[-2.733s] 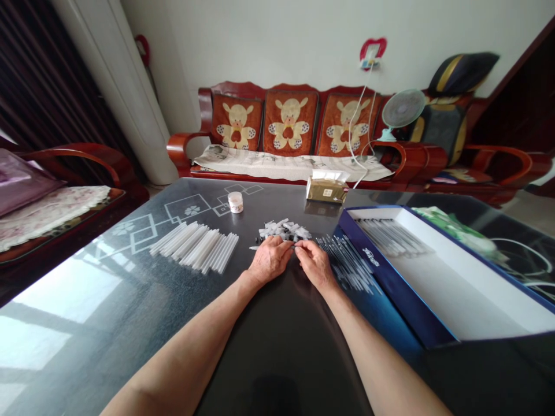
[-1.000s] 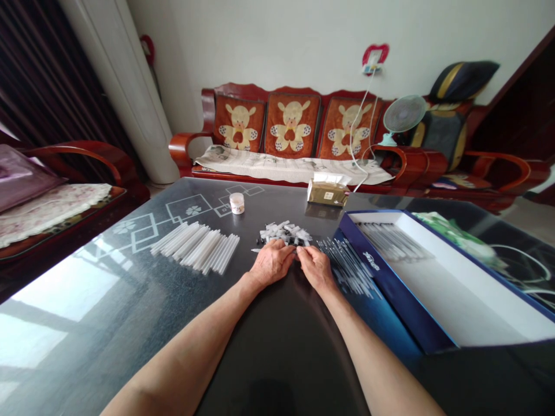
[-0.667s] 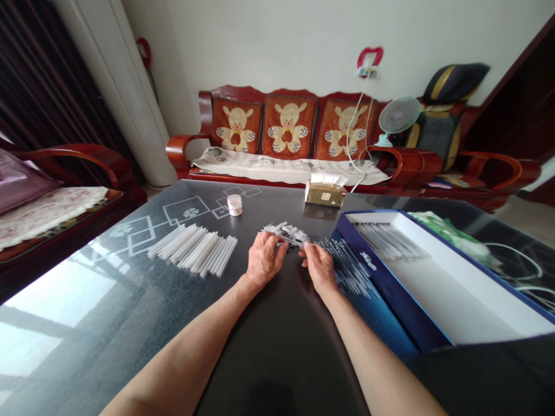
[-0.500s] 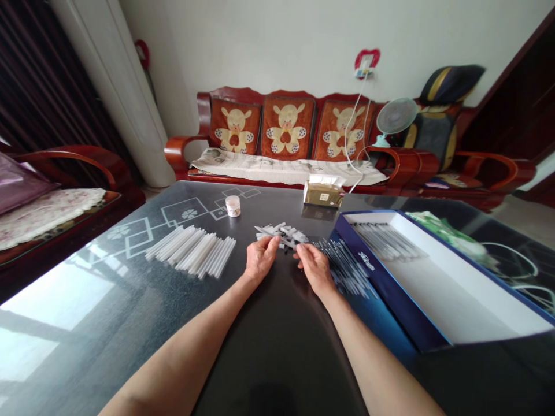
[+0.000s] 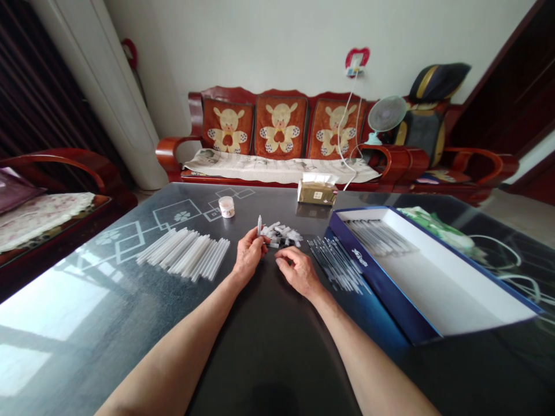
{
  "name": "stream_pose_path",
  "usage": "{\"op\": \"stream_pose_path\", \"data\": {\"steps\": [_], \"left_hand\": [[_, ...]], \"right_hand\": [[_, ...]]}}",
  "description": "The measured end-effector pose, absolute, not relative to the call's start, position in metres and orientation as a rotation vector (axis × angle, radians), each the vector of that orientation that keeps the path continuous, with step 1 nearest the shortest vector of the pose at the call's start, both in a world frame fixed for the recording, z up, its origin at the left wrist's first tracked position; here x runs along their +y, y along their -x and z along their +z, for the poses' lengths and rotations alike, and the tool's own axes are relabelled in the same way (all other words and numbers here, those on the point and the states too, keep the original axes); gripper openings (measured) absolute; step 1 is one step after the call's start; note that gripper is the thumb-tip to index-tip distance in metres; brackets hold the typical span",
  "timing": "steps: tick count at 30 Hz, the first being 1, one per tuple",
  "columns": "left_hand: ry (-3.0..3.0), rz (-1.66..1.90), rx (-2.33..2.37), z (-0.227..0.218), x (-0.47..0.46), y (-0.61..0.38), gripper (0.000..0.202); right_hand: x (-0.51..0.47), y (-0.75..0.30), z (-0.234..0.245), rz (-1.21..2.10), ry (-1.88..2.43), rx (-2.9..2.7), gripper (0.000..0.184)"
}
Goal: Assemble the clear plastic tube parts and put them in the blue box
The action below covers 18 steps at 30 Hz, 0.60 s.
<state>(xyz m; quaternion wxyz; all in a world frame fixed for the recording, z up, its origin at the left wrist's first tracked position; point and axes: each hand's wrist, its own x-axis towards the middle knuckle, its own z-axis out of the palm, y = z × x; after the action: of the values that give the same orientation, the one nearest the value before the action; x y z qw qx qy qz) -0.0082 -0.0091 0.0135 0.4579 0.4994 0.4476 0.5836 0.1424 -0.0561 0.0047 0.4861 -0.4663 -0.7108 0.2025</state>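
Left hand (image 5: 248, 255) pinches one upright white tube (image 5: 259, 225); right hand (image 5: 297, 274) lies loosely curled near the pile (image 5: 280, 234).

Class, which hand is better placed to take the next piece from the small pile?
Probably the right hand: it looks empty, and it lies just below the pile of white pieces. The left hand is pinching an upright thin white stick.

A heap of small pieces (image 5: 281, 236) is laid on the table (image 5: 269, 370); tubes (image 5: 184, 253) are put at nine o'clock from it, thin sticks (image 5: 336, 264) at three, a box (image 5: 373, 286) past them.
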Motion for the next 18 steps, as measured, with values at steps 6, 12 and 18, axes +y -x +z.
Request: {"op": "stream_pose_path", "data": {"steps": [6, 12, 18], "left_hand": [[-1.737, 1.574, 1.672, 0.005, -0.003, 0.025, 0.031], [-1.770, 1.686, 1.790, -0.002, 0.003, 0.027, 0.024], [-1.579, 1.729, 1.814, -0.003, 0.007, 0.028, 0.025]], "right_hand": [[-0.041, -0.153, -0.012, 0.363, 1.307, -1.243, 0.023], [-0.043, -0.151, -0.010, 0.283, 1.361, -1.486, 0.021], [-0.037, -0.117, 0.014, 0.173, 1.320, -2.035, 0.023]]}}
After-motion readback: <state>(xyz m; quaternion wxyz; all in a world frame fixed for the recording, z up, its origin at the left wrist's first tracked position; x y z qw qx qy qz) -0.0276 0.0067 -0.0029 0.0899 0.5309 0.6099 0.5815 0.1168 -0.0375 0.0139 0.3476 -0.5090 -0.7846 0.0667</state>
